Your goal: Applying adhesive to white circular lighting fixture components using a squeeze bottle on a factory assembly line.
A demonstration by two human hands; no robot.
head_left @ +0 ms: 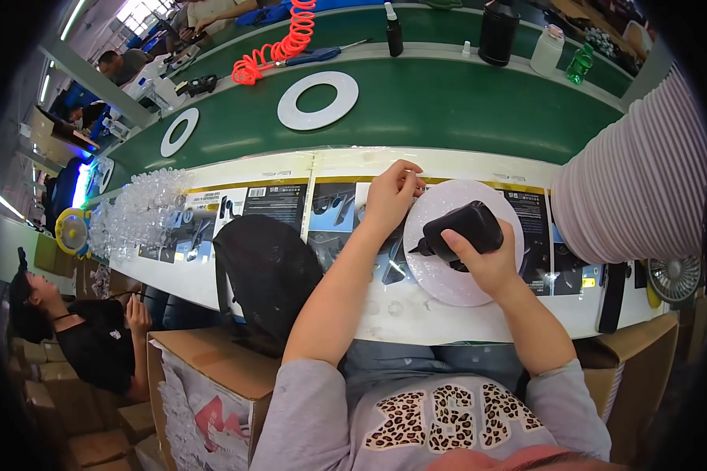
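Head view: nearest, below the table edge, stands an open cardboard box. Above it on the white table lies a black bag. The right hand is closed around a black squeeze bottle, tilted with its nozzle pointing left over a white disc that lies flat on the table in front of the person. The left hand rests its fingertips pinched together on the disc's far left rim. Just right of the disc rises a tall stack of white discs, lying on its side. Farther off, on the green conveyor belt, lie two white rings, well apart, and beyond them an orange coiled hose.
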